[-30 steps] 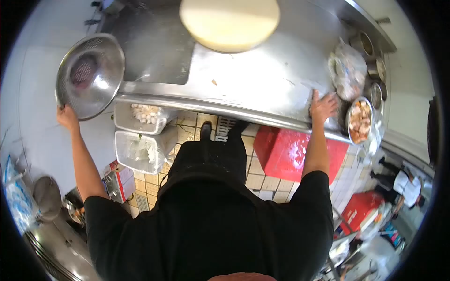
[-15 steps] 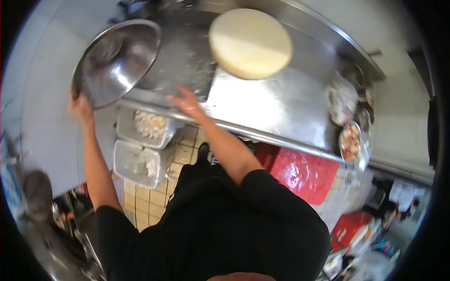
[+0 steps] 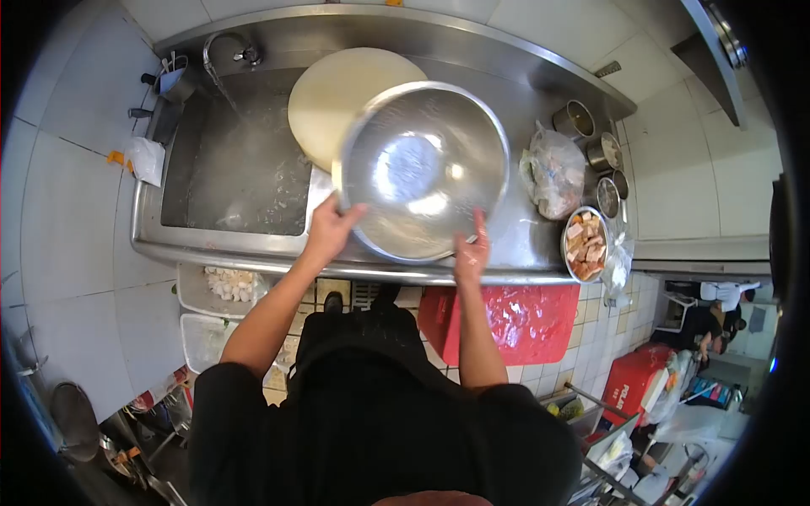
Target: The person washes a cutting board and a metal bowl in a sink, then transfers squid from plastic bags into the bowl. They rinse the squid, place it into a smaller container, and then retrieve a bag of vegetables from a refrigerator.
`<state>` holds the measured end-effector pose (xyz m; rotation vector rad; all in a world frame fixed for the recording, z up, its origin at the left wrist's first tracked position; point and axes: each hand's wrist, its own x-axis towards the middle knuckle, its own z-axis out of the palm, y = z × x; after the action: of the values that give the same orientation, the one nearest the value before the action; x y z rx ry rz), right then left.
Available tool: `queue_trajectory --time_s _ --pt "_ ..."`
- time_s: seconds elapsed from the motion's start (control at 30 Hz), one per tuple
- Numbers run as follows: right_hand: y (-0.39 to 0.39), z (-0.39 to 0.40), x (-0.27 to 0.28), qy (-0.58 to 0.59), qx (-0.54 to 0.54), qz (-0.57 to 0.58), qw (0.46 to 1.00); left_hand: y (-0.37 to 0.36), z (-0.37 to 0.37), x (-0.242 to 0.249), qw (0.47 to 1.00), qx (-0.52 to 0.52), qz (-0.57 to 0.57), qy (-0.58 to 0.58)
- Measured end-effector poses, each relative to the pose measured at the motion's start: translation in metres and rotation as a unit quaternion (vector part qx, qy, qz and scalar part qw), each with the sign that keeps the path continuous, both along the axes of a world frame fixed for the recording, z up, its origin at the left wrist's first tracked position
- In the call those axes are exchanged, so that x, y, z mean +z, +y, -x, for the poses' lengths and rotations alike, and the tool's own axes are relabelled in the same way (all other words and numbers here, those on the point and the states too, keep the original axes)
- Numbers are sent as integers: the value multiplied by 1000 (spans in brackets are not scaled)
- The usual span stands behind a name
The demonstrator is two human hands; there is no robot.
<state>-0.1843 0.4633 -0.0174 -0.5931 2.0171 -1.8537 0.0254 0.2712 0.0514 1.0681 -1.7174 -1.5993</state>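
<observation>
A large, round steel bowl [image 3: 413,169] is held tilted over the steel counter, its shiny inside facing me and overlapping the pale round board [image 3: 337,97]. My left hand [image 3: 331,232] grips its lower left rim, thumb pointing inward. At the lower right rim, my right hand [image 3: 472,253] holds the edge, slightly blurred, with one finger reaching up over the inside. Motion blurs the bowl's surface, so any holes in it cannot be made out.
Water runs from a tap [image 3: 211,63] into the sink [image 3: 245,160] at left. A plastic bag [image 3: 557,173], small steel pots and a bowl of meat pieces [image 3: 585,244] stand at right. Below are a red lid [image 3: 531,325] and white tubs [image 3: 202,341]. People are far right.
The steel vessel has moved right, from beside the sink to over the counter. My right hand, open before, has come onto its rim. The view has shifted and shows the tap.
</observation>
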Motion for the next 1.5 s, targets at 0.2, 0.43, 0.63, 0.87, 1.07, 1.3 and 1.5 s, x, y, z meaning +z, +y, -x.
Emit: queue_trajectory --time_s 0.2,0.43,0.63,0.87,1.07,1.3,1.5 --pt "18 126 -9 -203 -82 52 974 -138 70 -56 842 187 337 -376" --pt "-43 215 -22 -180 -54 44 981 -191 58 -94 956 244 0 -164" --pt "-66 228 13 -241 -11 119 963 -127 74 -71 927 264 -21 -267" --pt "-91 133 19 300 47 -141 942 -1 97 -98 951 260 14 -164" --pt "-137 63 4 419 182 -306 836 53 -22 -132 938 -34 169 -302" --pt "-142 54 -40 527 164 -331 765 -114 -249 -124 769 16 180 -613" --pt "-145 41 -1 402 87 -293 863 -323 -402 -201 734 133 172 -643"
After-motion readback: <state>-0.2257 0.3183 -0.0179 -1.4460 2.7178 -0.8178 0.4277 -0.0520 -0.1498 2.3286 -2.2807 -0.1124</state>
